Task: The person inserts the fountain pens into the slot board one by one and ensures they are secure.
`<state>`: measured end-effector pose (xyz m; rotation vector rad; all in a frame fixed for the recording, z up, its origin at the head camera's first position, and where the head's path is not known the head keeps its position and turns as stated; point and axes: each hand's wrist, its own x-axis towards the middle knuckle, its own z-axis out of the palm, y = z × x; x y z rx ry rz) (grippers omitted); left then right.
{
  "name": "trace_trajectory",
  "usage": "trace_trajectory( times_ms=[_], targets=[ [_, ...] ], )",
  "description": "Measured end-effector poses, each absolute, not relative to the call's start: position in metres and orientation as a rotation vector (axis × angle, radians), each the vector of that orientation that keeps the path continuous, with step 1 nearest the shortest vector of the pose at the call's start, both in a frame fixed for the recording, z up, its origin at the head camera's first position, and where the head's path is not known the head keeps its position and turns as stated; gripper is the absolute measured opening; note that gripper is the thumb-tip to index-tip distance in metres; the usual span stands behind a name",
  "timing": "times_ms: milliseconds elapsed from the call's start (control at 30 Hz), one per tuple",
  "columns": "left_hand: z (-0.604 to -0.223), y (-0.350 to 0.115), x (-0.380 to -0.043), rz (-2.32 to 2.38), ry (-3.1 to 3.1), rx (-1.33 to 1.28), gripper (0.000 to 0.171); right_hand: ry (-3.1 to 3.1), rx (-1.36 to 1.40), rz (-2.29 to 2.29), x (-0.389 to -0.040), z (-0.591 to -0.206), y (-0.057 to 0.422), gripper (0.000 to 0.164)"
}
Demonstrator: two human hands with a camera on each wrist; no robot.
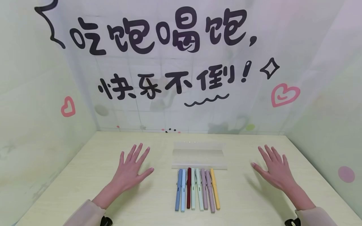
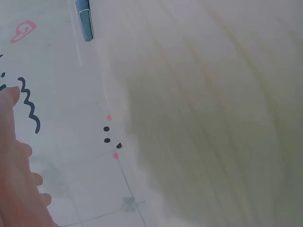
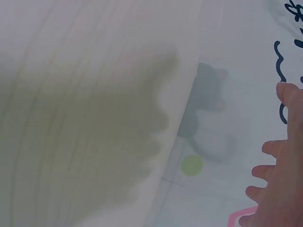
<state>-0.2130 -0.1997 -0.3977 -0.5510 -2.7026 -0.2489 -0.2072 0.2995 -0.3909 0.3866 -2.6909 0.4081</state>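
Note:
My left hand [image 1: 128, 172] is spread over the left part of the table, its fingers straight and a shadow beneath it. On the other side, my right hand [image 1: 275, 172] is held the same way, fingers apart. Neither holds anything. Between them lies a row of capped pens, side by side: a dark blue pen [image 1: 178, 190], a light blue pen [image 1: 183, 190], a dark red pen [image 1: 189, 190], two pale green pens [image 1: 193, 190], two mauve pens [image 1: 205, 190] and a yellow pen [image 1: 215, 190]. In the left wrist view, the end of a blue pen [image 2: 85, 23] shows.
A clear plastic pen rest [image 1: 199, 157] lies just behind the pens' upper ends. The pale wooden table [image 1: 152, 207] meets a printed cloth backdrop [image 1: 169, 116] at its far edge. Cloth walls also rise on the left [image 1: 34, 131] and right [image 1: 325, 131].

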Motion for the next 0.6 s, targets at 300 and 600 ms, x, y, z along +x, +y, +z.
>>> trace_trajectory(
  times_ms=[300,600],
  targets=[
    [-0.396,-0.196,-0.215,-0.486,-2.578,-0.582,0.068,-2.613,0.412,0.557,-0.211,-0.392,0.297,0.064],
    [-0.397,-0.181,-0.213,-0.969,-2.526,-0.575,0.06,-2.598,0.39,1.032,-0.21,-0.392,0.283,0.054]
  ],
)
